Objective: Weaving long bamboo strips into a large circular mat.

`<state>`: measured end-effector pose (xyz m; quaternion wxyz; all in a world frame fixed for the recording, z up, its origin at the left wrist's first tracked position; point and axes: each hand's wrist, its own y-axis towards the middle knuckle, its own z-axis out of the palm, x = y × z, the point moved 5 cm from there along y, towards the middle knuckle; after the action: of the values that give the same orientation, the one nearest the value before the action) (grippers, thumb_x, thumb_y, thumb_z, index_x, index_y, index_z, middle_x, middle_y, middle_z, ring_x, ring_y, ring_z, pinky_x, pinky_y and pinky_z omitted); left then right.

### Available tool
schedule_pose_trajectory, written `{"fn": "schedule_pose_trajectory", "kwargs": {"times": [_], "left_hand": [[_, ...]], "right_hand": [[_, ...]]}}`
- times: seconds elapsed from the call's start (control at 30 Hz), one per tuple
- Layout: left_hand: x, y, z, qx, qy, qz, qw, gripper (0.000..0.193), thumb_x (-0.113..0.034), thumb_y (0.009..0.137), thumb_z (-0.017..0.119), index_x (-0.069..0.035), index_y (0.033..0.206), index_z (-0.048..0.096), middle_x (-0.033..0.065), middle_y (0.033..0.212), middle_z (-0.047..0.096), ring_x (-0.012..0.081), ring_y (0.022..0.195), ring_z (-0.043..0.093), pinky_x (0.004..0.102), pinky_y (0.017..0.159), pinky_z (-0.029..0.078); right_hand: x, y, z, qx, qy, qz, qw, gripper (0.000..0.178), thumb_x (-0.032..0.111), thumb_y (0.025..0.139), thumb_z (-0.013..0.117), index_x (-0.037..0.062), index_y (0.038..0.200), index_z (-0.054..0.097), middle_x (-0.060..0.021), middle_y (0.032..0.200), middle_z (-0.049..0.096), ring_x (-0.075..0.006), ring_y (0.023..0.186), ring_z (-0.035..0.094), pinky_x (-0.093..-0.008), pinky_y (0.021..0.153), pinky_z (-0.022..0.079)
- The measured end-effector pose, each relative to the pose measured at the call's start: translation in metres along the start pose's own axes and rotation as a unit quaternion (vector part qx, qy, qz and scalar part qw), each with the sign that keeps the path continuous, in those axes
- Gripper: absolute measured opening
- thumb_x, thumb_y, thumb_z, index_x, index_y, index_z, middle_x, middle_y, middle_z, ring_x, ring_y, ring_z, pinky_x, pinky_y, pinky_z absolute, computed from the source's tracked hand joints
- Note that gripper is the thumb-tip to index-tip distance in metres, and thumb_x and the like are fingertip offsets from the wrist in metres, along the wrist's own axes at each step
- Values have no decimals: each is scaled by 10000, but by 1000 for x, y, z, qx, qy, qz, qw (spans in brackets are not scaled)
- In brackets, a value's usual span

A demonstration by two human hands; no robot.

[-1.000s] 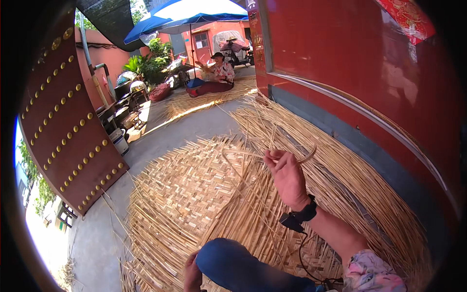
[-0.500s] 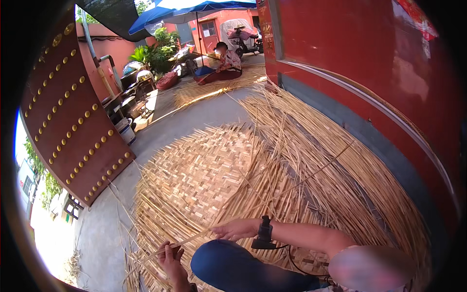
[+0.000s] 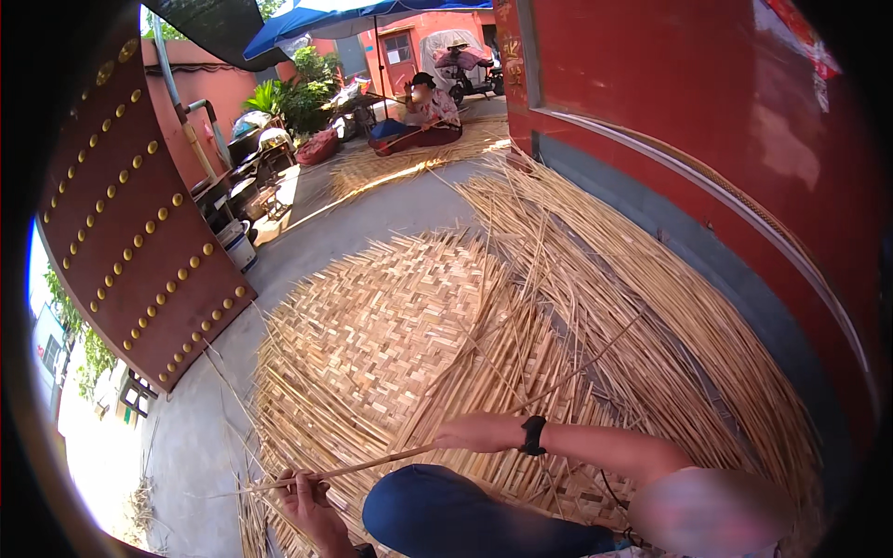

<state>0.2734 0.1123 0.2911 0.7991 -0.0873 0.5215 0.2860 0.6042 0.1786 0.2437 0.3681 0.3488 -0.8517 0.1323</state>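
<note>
A long split reed strip (image 3: 372, 461) runs slantwise across my lap and over the mat, its far end reaching the loose reeds at right. My left hand (image 3: 310, 510), low at the left, pinches this strip near its near end. Further along, my right hand (image 3: 479, 432) is closed around the strip, palm partly hidden. Below both hands spreads a large woven reed mat (image 3: 381, 325) with a herringbone pattern; unwoven strips lie over its near and right sides. My bent knee (image 3: 428, 511) in blue trousers rests on the mat between my arms.
Long bundles of loose reeds (image 3: 651, 325) lie along the red wall (image 3: 670, 84) at right. A studded dark red door (image 3: 139, 214) stands at left. Farther back, another person (image 3: 433, 112) sits on a second mat under a blue umbrella (image 3: 344, 23).
My right hand has slid a little to the right along the strip, and my left hand has shifted slightly left. The strip's far end has dropped lower. The other person has raised a hand.
</note>
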Motion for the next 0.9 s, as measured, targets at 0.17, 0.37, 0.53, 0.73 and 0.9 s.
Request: {"fn": "schedule_pose_trajectory", "kwargs": {"times": [0.17,0.37,0.53,0.73,0.9], "left_hand": [[-59,1,10,17,292,220,931,312,-86,1026,506,-53,1331,448,54,982,593,136,902,626,265,736,522],[41,-33,26,145,-87,-212,963,225,-75,975,604,-41,1193,560,136,1111,659,286,1064,672,413,903,569],[71,-57,30,147,-72,-201,966,126,-62,975,605,33,1052,633,182,969,726,243,882,715,373,795,599],[84,-68,-3,129,-59,-268,953,161,-111,997,583,31,1050,636,187,982,725,240,867,716,372,780,601],[99,-84,-30,106,-39,-328,938,198,-152,1016,564,30,1048,637,191,992,724,238,854,717,371,767,602]], "right_hand": [[9,-17,1,14,72,11,997,311,325,1032,472,67,1069,641,-110,903,693,-275,882,681,-400,797,501],[22,13,-7,-56,60,-41,996,230,275,948,601,57,963,670,-120,813,666,-279,801,659,-404,725,490],[33,25,-10,-29,12,-6,1000,197,261,951,585,79,972,658,-103,934,653,-288,923,625,-416,784,486],[25,19,8,-43,7,-24,999,143,210,942,599,80,973,650,-95,925,664,-290,879,639,-418,769,490],[15,22,15,-7,140,-44,989,194,238,936,625,63,998,683,-94,920,692,-273,857,655,-368,784,496]]}}
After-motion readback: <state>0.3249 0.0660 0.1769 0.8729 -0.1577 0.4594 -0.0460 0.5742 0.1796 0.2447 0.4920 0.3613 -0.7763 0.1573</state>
